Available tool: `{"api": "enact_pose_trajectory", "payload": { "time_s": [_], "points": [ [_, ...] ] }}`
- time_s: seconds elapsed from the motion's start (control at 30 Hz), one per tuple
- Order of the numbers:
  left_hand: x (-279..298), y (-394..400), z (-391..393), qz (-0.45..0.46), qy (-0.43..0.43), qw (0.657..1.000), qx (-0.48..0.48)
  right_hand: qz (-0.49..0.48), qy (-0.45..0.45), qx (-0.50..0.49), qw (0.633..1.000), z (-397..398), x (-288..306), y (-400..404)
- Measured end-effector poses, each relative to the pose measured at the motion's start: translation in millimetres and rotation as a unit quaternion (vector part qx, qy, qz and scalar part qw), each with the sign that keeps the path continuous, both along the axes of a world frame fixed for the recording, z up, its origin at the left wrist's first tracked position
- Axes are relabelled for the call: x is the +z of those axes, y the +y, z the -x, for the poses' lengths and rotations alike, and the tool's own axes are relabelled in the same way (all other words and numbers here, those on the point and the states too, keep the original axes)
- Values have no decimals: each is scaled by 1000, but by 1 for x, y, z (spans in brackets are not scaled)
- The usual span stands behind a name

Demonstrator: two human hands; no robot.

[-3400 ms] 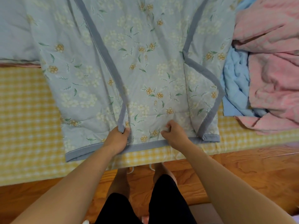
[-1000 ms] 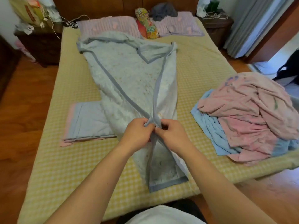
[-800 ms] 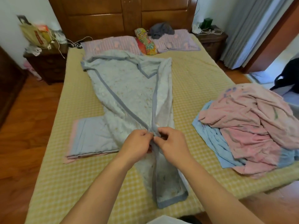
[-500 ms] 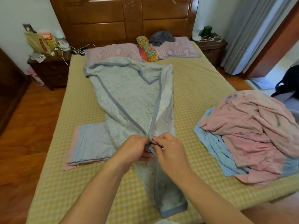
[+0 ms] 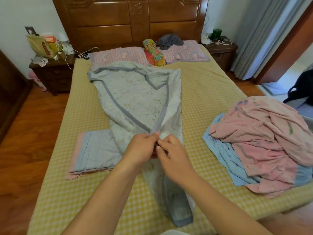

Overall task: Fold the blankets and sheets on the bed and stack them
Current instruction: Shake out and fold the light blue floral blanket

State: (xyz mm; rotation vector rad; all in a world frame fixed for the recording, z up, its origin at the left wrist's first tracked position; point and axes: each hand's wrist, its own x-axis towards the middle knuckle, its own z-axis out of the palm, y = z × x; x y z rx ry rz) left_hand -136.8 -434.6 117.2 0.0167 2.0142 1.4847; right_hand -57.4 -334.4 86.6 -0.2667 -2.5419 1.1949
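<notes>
Both hands, left (image 5: 142, 148) and right (image 5: 172, 154), pinching the grey border of the floral quilt (image 5: 135, 99) lifted above the yellow checked bed (image 5: 208, 92).

Both bare forearms are stretched out forward from the bottom of the view and angled in toward each other. The left hand (image 5: 141, 149) and right hand (image 5: 172, 154) are brought together till they're touching at the fingertips, knuckles up. Fingers on both are curled in and pinched on the blanket's grey edge (image 5: 161, 118).
</notes>
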Motion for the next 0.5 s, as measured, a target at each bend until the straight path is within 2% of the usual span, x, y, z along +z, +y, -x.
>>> {"api": "enact_pose_trajectory", "payload": {
  "time_s": [0.03, 0.1, 0.17, 0.2, 0.27, 0.37, 0.5],
  "points": [
    [2, 3, 1, -12, 8, 1000, 22, 84, -34, 27, 996, -1, 10, 9],
    [12, 9, 7, -15, 45, 998, 34, 232, -33, 27, 972, -6, 22, 28],
    [30, 16, 18, -21, 84, 996, 19, 295, -6, -38, 955, -16, 15, 48],
    [41, 19, 24, -25, 98, 995, 14, 297, -15, -65, 953, -23, 5, 57],
    [67, 25, 34, -42, 105, 993, 14, 269, -98, -72, 955, -43, -26, 71],
    [101, 36, 40, -101, 68, 992, 15, 204, -237, -6, 950, -73, -83, 72],
    [139, 62, 35, -183, 15, 983, 2, 219, -244, -38, 944, -82, -135, 50]
  ]
}}
